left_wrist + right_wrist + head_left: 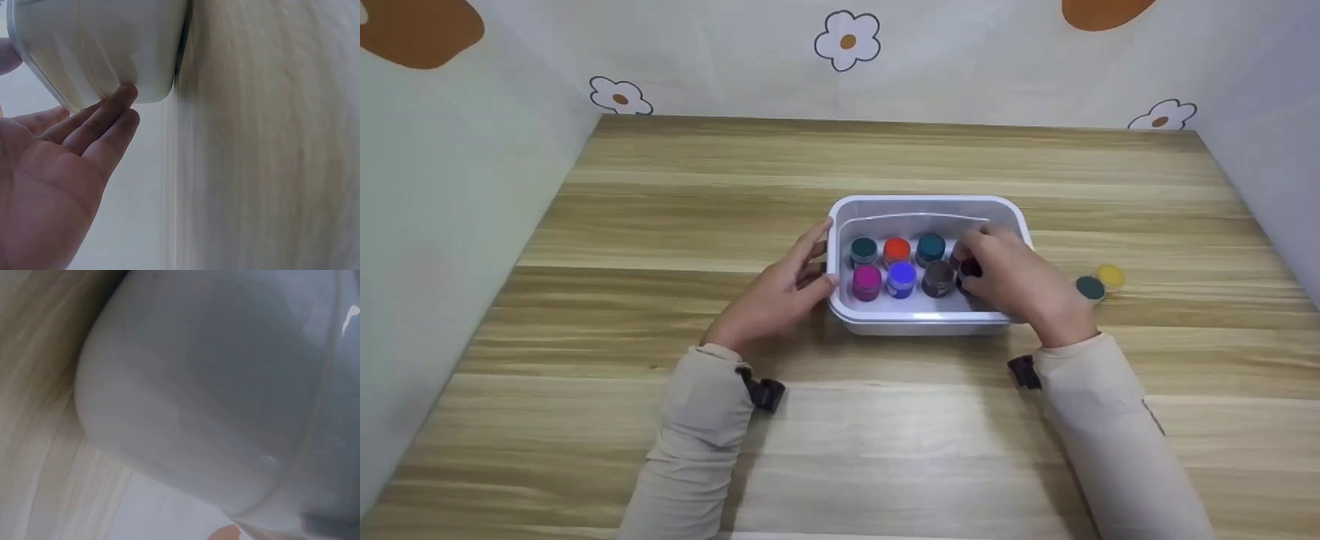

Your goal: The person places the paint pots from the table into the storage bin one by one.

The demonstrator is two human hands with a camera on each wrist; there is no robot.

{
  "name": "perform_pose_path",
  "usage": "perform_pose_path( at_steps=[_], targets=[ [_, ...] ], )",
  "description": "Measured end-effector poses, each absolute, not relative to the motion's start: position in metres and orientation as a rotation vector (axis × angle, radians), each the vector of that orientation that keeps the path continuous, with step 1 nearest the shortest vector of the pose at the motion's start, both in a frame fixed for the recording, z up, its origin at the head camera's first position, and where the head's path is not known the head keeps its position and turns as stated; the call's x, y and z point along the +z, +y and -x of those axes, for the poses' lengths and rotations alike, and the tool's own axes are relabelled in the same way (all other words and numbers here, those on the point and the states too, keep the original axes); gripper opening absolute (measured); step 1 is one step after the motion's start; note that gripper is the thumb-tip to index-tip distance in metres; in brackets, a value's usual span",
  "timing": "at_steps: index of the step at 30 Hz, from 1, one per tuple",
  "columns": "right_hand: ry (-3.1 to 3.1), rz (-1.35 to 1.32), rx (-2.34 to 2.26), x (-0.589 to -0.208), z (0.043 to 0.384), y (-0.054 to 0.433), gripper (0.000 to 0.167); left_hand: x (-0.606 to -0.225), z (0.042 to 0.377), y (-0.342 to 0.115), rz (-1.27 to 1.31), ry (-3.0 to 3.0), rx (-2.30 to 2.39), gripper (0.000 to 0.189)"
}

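A white plastic tub point(926, 318) stands on the table with several small paint pots in two rows inside it. Visible lids include a magenta pot point(866, 280), a blue pot point(901, 278), an orange-red pot point(897, 250) and a dark grey pot point(938, 277). My right hand point(1012, 277) reaches over the tub's right rim, its fingers and thumb pinching a dark paint pot point(969, 271) that they partly hide. My left hand point(772, 296) rests against the tub's left side. In the left wrist view its fairly straight fingers point(104, 126) touch the outer wall.
To the right of the tub, a yellow-lidded pot point(1111, 277) and a dark green-lidded pot point(1090, 289) stand side by side on the wooden table point(885, 442). A flower-patterned cloth point(750, 67) hangs behind the table. The right wrist view is filled mostly by the tub's outer wall point(197, 394).
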State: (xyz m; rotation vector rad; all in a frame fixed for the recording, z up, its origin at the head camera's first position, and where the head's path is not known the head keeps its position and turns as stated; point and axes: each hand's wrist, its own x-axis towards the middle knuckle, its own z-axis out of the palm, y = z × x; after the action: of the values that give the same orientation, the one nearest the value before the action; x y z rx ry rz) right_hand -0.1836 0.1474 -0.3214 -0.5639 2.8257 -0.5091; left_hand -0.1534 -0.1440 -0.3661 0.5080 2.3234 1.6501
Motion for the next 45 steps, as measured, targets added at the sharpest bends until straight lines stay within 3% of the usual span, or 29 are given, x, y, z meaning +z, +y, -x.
perform_pose_path(
  at_steps=[19,28,33,38,45],
  targets=[
    [2.786,0.524,-0.607,-0.308,0.179,0.155,0.024,-0.364,0.153,-0.144,-0.511,2.337,1.621,0.072],
    [2.986,0.601,-0.933,-0.284,0.175,0.213,0.022,-0.363,0.153,-0.144,-0.496,2.341,1.618,0.072],
    [3.055,0.46,-1.069,-0.298,0.174,0.261,0.023,-0.364,0.152,-0.145,-0.489,2.346,1.61,0.072],
    [2.948,0.249,-1.039,-0.317,0.172,0.303,0.035,-0.364,0.152,-0.146,-0.49,2.358,1.605,0.072],
    [2.814,0.167,-0.979,-0.335,0.176,0.323,0.039,-0.365,0.153,-0.145,-0.484,2.352,1.617,0.073]
  ],
)
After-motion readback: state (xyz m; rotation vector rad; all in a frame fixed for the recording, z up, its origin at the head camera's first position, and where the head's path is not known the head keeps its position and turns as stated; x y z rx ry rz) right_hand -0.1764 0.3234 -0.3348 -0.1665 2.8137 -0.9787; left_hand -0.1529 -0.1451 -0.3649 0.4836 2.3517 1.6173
